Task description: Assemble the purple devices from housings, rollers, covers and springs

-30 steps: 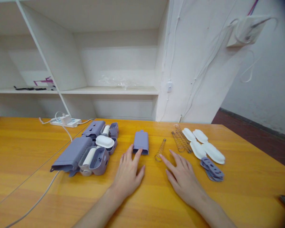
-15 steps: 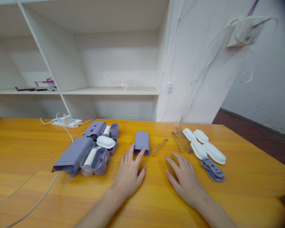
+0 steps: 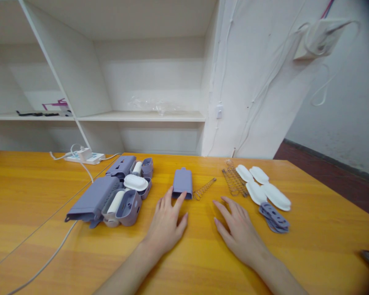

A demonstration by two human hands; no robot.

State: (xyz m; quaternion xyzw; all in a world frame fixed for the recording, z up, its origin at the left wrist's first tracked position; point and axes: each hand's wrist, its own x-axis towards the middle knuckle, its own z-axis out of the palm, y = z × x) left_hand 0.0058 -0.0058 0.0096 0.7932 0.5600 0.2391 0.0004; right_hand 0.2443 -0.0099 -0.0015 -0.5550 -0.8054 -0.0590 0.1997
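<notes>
My left hand lies flat and open on the orange table, fingertips touching the near edge of a small purple plastic housing. My right hand rests flat beside it, fingers spread, holding nothing. A loose metal spring lies just right of the housing, a little beyond my right fingertips. A pile of purple housings with white rollers sits to the left of my left hand.
Several springs, white oval caps and a stack of purple flat pieces lie at the right. A power strip with cables sits at the back left. White shelves stand behind the table.
The loose spring has swung from pointing at my right hand to lying against the purple housing. My right hand has drawn back slightly; my left hand stays put.
</notes>
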